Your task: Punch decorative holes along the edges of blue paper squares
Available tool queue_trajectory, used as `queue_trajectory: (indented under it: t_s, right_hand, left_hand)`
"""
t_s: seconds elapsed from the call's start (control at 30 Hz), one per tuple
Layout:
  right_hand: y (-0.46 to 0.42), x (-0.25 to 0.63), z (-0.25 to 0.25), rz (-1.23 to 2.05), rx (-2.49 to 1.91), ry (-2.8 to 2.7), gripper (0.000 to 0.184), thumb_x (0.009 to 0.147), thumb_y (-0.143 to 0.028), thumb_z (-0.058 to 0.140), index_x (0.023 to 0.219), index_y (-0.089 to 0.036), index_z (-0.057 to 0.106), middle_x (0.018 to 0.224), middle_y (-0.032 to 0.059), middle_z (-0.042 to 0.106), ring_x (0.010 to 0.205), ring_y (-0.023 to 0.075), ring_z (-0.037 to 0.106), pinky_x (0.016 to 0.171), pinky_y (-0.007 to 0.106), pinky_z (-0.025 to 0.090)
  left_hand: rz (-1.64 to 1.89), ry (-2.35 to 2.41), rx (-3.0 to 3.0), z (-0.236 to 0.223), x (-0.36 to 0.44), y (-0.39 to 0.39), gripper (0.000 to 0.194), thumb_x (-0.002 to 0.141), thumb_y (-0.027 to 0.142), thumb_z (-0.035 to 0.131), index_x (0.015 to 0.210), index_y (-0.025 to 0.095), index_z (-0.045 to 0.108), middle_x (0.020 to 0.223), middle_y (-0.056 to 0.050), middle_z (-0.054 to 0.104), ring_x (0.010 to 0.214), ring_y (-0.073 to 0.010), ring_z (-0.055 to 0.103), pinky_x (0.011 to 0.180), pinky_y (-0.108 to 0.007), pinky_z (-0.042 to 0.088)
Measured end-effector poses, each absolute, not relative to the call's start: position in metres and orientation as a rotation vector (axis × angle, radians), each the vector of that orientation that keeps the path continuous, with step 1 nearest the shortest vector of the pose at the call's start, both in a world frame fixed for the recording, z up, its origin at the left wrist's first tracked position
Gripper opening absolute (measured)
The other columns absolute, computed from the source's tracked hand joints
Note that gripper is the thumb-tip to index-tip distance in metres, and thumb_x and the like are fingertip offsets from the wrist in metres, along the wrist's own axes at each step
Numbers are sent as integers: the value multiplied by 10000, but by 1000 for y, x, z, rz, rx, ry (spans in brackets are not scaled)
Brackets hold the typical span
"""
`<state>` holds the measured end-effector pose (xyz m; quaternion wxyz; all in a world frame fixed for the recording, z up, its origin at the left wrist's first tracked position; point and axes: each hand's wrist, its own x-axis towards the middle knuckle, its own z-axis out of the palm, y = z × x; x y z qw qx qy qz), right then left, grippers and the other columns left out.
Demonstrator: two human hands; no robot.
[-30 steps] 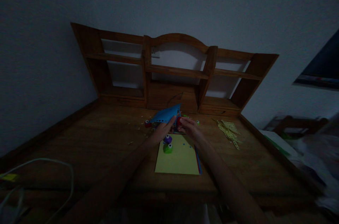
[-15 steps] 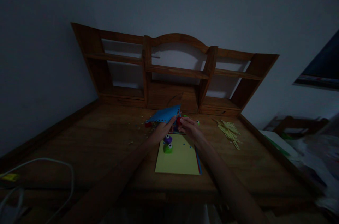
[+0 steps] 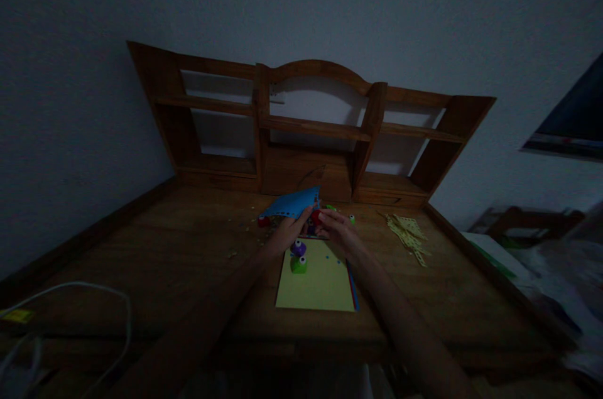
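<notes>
A blue sheet of paper (image 3: pixel 293 203), with punched holes along its edges, is held up by my left hand (image 3: pixel 289 232), thumb on the near side. My right hand (image 3: pixel 335 223) grips a small red paper punch (image 3: pixel 315 217) at the sheet's right edge. My fingers hide part of this punch and the paper's corner. Just below my left hand, a purple punch (image 3: pixel 298 248) and a green punch (image 3: pixel 299 265), both with googly eyes, stand on a stack topped by yellow paper (image 3: pixel 315 289). Another red punch (image 3: pixel 264 220) lies beside the blue sheet's left end.
Cut yellow paper strips (image 3: pixel 406 235) full of holes lie on the right of the wooden desk (image 3: pixel 188 261). Small paper bits are scattered left of my hands. A wooden shelf unit (image 3: pixel 315 129) stands at the back. A white cable (image 3: pixel 94 286) loops at the lower left.
The red punch and my right fingers have shifted very slightly left along the blue paper's edge. My left hand keeps its place; the other things lie as before.
</notes>
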<state>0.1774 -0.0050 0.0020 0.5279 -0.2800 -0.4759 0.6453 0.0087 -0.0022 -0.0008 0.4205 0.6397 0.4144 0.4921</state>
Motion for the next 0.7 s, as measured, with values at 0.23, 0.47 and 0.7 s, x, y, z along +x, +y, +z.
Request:
queue_trajectory:
  t_s: [0.23, 0.47, 0.7]
  right_hand:
    - [-3, 178, 1, 1547, -675, -1132, 303, 684, -343, 835, 927, -193, 734, 790, 13, 714, 620, 112, 644, 638, 242, 519]
    - [-1, 179, 1, 1521, -720, -1116, 289, 691, -350, 831, 913, -192, 734, 779, 19, 720, 626, 116, 647, 649, 240, 530]
    - [-2, 178, 1, 1548, -694, -1132, 286, 678, -346, 836, 898, -194, 736, 793, 12, 718, 622, 119, 646, 650, 248, 530]
  left_hand:
    - [1260, 1004, 1606, 4, 9, -4, 422, 886, 586, 501, 771, 185, 563, 688, 16, 572, 643, -158, 522, 679, -296, 416]
    - [1222, 962, 1620, 2, 10, -4, 424, 889, 586, 484, 727, 202, 562, 641, 5, 557, 603, -164, 525, 625, -293, 406]
    - [1148, 963, 1566, 0, 7, -4, 438, 871, 606, 493, 742, 202, 604, 680, -9, 606, 655, -182, 553, 670, -313, 426]
